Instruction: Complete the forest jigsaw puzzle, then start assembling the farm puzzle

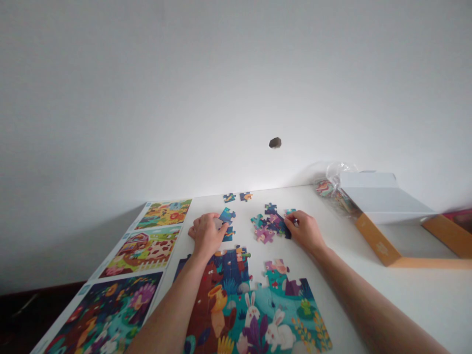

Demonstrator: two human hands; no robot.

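My left hand point(208, 233) is closed on a blue puzzle piece point(227, 215), beside another dark blue piece point(228, 234) on the white table. Over to the right, my right hand point(303, 228) has its fingers pinched at the dark edge of a cluster of purple and teal pieces point(266, 227); what lies between the fingertips is mostly hidden. Below and between my forearms lies a partly joined puzzle point(254, 309) with rabbits and a brown bear, its upper edge uneven with a gap at the middle.
Two loose pieces lie near the wall, one of them orange and blue point(246, 196). Picture sheets point(147, 250) line the table's left side. At the right are an open orange and white box point(379, 246) and a clear plastic bag point(337, 194) with pieces.
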